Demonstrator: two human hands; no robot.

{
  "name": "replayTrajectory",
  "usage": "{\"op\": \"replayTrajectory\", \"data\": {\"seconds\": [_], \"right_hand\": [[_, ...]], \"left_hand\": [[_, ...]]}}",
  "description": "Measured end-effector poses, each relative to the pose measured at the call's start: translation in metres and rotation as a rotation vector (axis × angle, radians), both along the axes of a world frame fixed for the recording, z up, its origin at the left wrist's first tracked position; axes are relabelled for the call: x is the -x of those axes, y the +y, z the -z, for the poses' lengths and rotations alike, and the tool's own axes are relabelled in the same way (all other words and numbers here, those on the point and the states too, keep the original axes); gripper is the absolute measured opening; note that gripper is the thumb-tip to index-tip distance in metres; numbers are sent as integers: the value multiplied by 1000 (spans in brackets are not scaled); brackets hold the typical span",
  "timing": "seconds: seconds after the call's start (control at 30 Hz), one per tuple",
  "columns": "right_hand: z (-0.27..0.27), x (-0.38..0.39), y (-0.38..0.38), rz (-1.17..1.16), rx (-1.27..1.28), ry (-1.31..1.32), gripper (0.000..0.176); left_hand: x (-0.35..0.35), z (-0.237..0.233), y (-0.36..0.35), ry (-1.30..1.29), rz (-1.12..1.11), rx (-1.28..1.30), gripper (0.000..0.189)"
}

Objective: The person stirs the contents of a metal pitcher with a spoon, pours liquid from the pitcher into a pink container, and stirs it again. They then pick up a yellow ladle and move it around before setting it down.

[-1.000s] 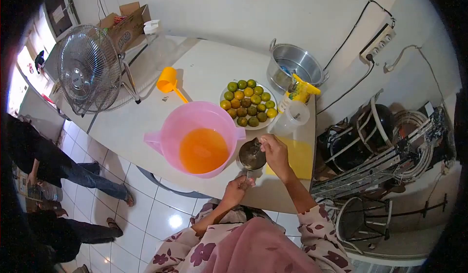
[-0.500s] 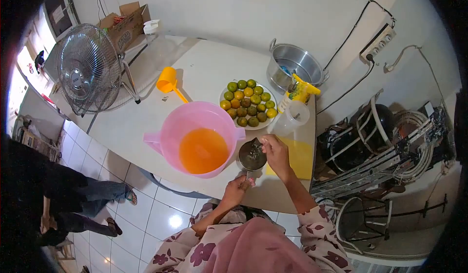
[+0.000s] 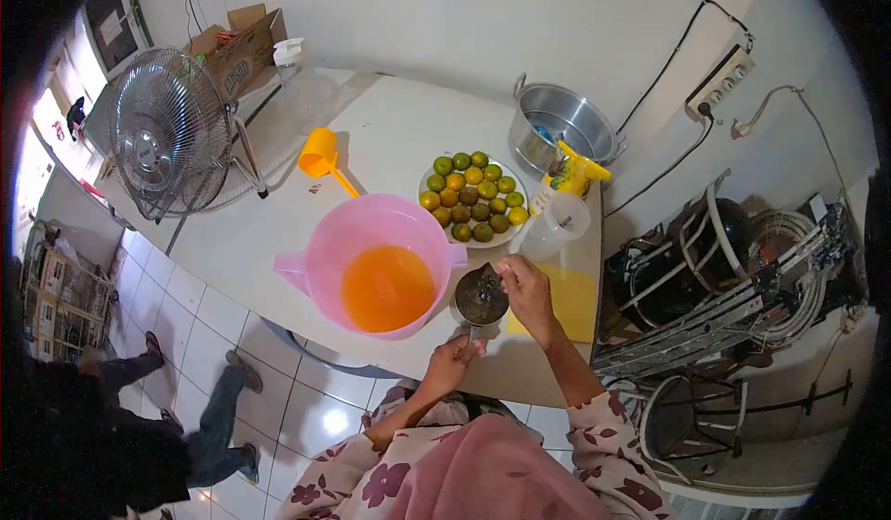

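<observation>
My left hand (image 3: 449, 364) is closed round the handle of a small metal pot (image 3: 481, 308) near the table's front edge. Inside the pot is a dark, glistening content that I cannot identify. My right hand (image 3: 527, 290) is pinched at the pot's upper right rim, and what its fingers hold is hidden. Just left of the pot stands a pink basin (image 3: 320, 232) with orange liquid (image 3: 388, 288) in it. Behind the pot is a plate (image 3: 511, 164) of green, yellow and brownish citrus fruits (image 3: 471, 195). A yellow sheet (image 3: 568, 311) lies under my right forearm.
A clear plastic container (image 3: 561, 228) and a yellow packet (image 3: 574, 175) stand right of the fruit, before a large aluminium pot (image 3: 566, 112). An orange measuring scoop (image 3: 320, 154) lies behind the basin. A fan (image 3: 172, 135) stands left; people (image 3: 139, 436) are on the floor side.
My right hand has shifted very slightly at the pot's rim, while my left hand keeps its place. At the lower left, people's legs have changed position on the tiles.
</observation>
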State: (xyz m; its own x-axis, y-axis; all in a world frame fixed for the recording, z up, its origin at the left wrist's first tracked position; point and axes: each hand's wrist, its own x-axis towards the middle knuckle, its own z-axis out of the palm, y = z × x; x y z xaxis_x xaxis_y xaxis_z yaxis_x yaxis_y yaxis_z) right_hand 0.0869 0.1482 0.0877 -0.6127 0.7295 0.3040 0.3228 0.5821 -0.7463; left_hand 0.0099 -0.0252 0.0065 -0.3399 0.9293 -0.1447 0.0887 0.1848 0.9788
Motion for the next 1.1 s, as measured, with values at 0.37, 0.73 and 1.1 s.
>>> {"op": "replayTrajectory", "data": {"seconds": [0.37,0.73,1.1], "right_hand": [[10,3,-1,17,125,203,14],[15,9,-4,-19,294,199,13],[1,6,-5,-31,352,-3,12]], "left_hand": [[1,0,0,-48,9,95,30],[2,-9,0,-30,15,72,33],[4,-9,0,-40,35,79,32]]}}
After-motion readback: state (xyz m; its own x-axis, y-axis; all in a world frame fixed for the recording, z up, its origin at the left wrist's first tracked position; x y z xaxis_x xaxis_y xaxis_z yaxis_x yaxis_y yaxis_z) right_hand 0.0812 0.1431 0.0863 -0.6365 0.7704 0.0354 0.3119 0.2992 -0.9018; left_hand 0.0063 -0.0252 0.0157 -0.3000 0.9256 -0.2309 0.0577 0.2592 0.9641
